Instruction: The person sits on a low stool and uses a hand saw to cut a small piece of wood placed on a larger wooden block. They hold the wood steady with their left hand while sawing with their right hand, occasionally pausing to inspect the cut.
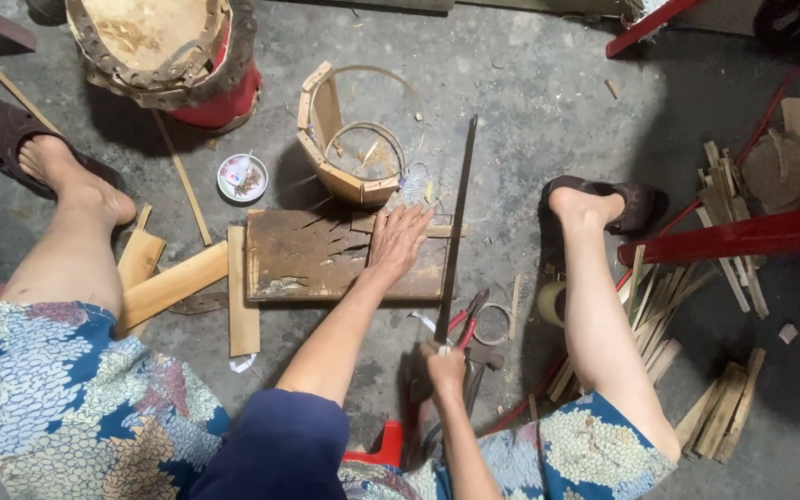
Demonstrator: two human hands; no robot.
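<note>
My left hand (396, 240) lies flat, fingers spread, on a small wooden slat (442, 230) at the far edge of a scarred wooden chopping board (307, 264) on the concrete floor. My right hand (444, 367) grips the handle of a long dark blade (457, 222), which points away from me along the board's right edge, next to my left hand. Just beyond the board stands a half-built round wooden tub (349, 139) of slats held by wire hoops.
Wood planks (173, 282) lie left of the board, red-handled pliers (469, 319) and a wire ring near my right hand. A drum-like vessel (164, 51) and small dish (242, 176) sit far left; slat piles (724, 407) and a red frame (743, 236) right. My sandalled feet flank the board.
</note>
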